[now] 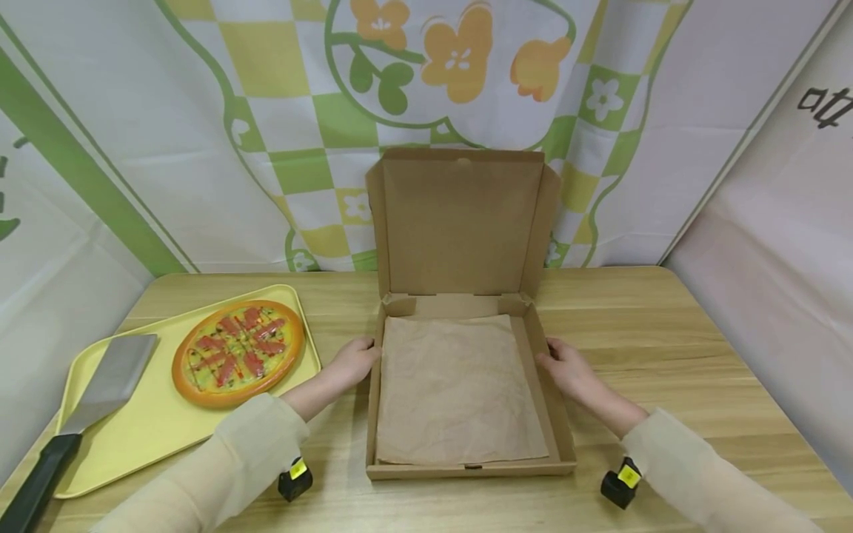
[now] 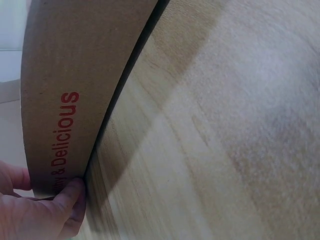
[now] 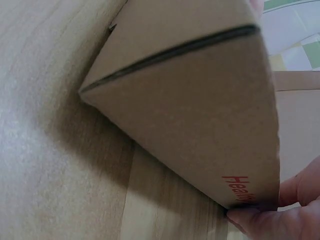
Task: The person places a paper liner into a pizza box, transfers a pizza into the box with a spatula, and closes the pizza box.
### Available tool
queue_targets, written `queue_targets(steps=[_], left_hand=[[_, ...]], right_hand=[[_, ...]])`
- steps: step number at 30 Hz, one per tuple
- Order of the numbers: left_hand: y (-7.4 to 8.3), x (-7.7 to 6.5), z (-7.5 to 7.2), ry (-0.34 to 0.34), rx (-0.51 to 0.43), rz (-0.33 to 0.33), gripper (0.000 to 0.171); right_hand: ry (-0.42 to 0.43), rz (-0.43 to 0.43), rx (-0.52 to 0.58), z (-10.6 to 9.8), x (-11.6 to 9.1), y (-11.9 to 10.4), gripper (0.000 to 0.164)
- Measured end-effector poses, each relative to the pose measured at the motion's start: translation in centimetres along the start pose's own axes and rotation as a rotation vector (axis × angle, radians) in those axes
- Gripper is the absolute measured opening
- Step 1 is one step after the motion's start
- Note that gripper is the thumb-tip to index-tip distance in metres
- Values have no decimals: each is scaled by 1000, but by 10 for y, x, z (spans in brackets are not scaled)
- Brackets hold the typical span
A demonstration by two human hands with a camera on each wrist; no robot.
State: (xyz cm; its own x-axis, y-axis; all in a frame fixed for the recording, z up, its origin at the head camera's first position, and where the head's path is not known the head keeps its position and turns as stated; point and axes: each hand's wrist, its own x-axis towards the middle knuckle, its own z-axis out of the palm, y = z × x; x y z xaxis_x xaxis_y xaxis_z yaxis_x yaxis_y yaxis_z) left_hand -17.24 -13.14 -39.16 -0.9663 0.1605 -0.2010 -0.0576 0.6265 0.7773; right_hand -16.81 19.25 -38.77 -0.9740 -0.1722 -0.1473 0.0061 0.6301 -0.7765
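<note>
An open cardboard pizza box [image 1: 554, 437] stands on the table, its lid [image 1: 465, 222] raised upright at the back. Brown paper [image 1: 460, 385] lines its bottom. My left hand [image 1: 356, 360] pinches the left side wall [image 2: 75, 65], thumb low on the outside over red printed lettering and a finger over the rim. On the opposite side, my right hand [image 1: 566, 368] grips the right side wall [image 3: 200, 125] in the same way, next to the red word "Healthy". Parts of the fingers inside the box are hidden behind the walls.
Left of the box, a yellow tray [image 1: 166, 429] bears a pizza [image 1: 238, 353] and a metal spatula [image 1: 116, 377] with a black handle reaching past the tray's edge. A patterned curtain [image 1: 293, 111] hangs behind the wooden table [image 1: 640, 326], and white panels flank both sides.
</note>
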Motion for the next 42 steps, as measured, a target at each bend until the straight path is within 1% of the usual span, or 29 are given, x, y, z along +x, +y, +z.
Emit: queue_targets(steps=[2, 3, 4, 7, 10, 11, 13, 14, 15, 17, 18, 20, 21, 22, 23, 25, 27, 28, 30, 32, 33, 35, 37, 39, 41, 42], left_hand=[[-1, 2, 0, -6, 1, -10, 42], [-1, 2, 0, -8, 8, 0, 42], [-6, 5, 1, -9, 1, -1, 43], [-19, 10, 2, -15, -12, 68, 46], [-67, 44, 16, 32, 25, 130, 50], [-77, 51, 18, 31, 29, 140, 52], [-101, 72, 26, 27, 28, 107, 55], [-111, 80, 28, 21, 21, 82, 57], [-111, 80, 28, 3, 1, 69, 58], [-112, 81, 27, -1, -2, 66, 58], [-114, 82, 29, 19, 15, 71, 57], [-108, 77, 28, 31, 29, 79, 55], [-107, 75, 28, 54, 53, 106, 56], [-98, 69, 26, 62, 59, 104, 54], [-86, 60, 23, 51, 45, 86, 52], [-57, 39, 16, 27, 16, 58, 48], [-31, 20, 10, 27, 6, 36, 45], [-16, 10, 6, 12, -7, 11, 43], [-3, -1, 2, 13, 8, 20, 41], [4, -6, -1, 10, 28, 25, 40], [4, -6, -1, 12, 32, 35, 40], [-4, 0, -1, 11, 35, 59, 40], [-12, 4, -1, 12, 24, 123, 41], [-42, 26, 7, 51, 48, 169, 41], [-74, 49, 14, 63, 64, 200, 43], [-86, 57, 17, 78, 81, 217, 45]], right_hand=[[-1, -3, 18, 0, 0, 0, 43], [0, -9, 27, 1, 0, 0, 42], [0, -10, 36, 1, 0, 0, 42], [-4, -2, 51, 1, 0, 0, 42], [-15, 19, 61, 1, 0, -1, 43], [-19, 25, 66, 1, 0, -1, 44], [-29, 35, 84, 1, 0, -1, 44], [-31, 38, 94, 1, -1, -1, 44], [-32, 37, 101, 2, -1, -1, 44], [-30, 32, 116, 2, -1, -1, 44], [-29, 29, 118, 3, -1, -1, 44], [-30, 24, 120, 3, -1, -1, 43], [-28, 24, 115, 3, -1, -1, 43], [-31, 26, 113, 3, -1, -1, 44], [-33, 26, 108, 3, -2, -1, 44], [-40, 34, 93, 3, -3, -2, 45], [-42, 39, 84, 2, -5, -2, 46], [-47, 44, 86, 2, -6, -3, 46], [-51, 44, 80, 3, -8, -3, 47], [-54, 42, 79, 3, -10, -4, 47], [-54, 39, 75, 3, -12, -4, 47], [-53, 28, 72, 3, -13, -5, 46], [-52, 21, 78, 4, -15, -5, 46], [-46, 13, 76, 4, -17, -4, 45], [-43, 10, 76, 5, -18, -4, 45], [-41, 6, 73, 5, -19, -4, 44]])
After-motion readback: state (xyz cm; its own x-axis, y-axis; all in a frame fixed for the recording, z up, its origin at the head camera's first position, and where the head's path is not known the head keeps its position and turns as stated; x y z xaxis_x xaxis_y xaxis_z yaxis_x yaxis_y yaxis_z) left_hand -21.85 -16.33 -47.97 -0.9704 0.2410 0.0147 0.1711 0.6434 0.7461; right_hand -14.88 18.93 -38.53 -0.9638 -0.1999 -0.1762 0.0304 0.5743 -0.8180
